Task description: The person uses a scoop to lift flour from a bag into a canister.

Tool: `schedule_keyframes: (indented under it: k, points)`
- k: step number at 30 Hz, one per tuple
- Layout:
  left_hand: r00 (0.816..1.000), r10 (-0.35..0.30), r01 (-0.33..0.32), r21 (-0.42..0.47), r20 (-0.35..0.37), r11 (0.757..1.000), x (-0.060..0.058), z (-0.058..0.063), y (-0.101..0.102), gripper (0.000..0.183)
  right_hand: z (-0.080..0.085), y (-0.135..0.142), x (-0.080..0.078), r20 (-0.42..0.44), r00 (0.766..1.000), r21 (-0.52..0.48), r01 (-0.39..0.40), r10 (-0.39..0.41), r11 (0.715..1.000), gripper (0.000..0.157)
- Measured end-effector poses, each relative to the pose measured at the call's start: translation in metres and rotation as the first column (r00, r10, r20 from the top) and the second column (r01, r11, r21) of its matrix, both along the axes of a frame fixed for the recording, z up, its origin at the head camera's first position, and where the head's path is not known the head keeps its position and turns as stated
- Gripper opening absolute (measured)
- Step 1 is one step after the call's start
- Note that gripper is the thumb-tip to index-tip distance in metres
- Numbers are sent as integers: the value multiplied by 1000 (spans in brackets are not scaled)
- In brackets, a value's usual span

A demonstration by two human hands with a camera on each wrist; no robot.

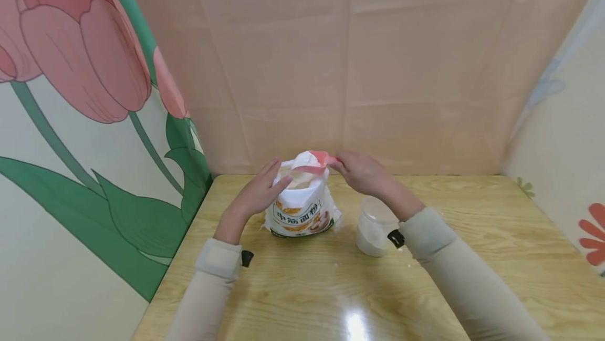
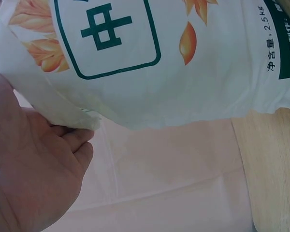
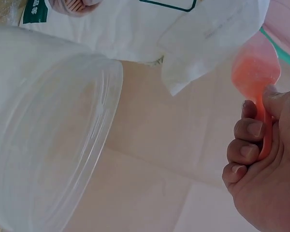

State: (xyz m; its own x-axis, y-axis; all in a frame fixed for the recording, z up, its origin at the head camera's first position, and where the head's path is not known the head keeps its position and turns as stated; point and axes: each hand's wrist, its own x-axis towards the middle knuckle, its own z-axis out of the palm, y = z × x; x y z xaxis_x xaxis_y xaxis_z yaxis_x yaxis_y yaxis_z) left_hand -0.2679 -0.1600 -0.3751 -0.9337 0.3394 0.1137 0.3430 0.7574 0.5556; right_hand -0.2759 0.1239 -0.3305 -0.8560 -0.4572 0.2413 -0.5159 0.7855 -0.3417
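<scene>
Left hand (image 1: 259, 189), right hand (image 1: 361, 172) gripping scoop (image 1: 323, 158), flour bag (image 1: 302, 212) between.

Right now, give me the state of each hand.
Left hand: open, touching the flour bag.
Right hand: closed, holding the pink scoop.

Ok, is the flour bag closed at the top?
No, the head view shows the all-purpose flour bag open at the top, with the pink scoop at its mouth.
</scene>
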Motion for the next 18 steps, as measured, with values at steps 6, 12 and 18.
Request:
schedule_keyframes:
  k: [6, 12, 18]
  points:
    - [1000, -5, 5, 1, -6, 1000, -1, -2, 0, 82, 3, 14, 7, -12, 1000, -11, 0, 0, 1000, 37]
    - [1000, -12, 12, 0, -14, 1000, 0, -1, 0, 88, 4, 30, 16, -31, 999, -4, 15, -15, 1000, 36]
    - [999, -26, 26, -2, -25, 1000, -1, -2, -1, 83, 2, 48, 25, -45, 998, -4, 31, -31, 1000, 36]
